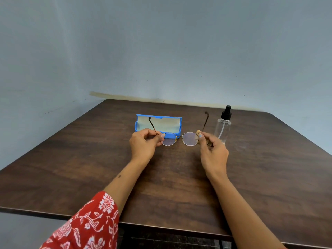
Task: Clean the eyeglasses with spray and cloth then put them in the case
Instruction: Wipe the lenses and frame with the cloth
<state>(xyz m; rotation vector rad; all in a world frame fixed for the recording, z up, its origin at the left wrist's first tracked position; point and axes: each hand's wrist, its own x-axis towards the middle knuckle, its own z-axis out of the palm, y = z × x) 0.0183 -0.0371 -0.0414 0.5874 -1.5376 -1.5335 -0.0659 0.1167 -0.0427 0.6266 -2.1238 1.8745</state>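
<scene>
I hold thin gold-rimmed eyeglasses [179, 139] above the dark wooden table [89, 159], temples unfolded and pointing away from me. My left hand [144, 144] pinches the frame at its left hinge. My right hand [212, 150] pinches the right hinge; a small beige piece, perhaps cloth, shows by its fingertips. Behind the glasses lies an open blue case [177, 125] with a pale lining. A clear spray bottle [222, 125] with a black nozzle stands upright just right of the right temple.
The table stands against a grey-blue wall [161, 51], with its back edge just behind the case and bottle. A red floral-print sleeve [86, 225] covers my left upper arm at the near table edge.
</scene>
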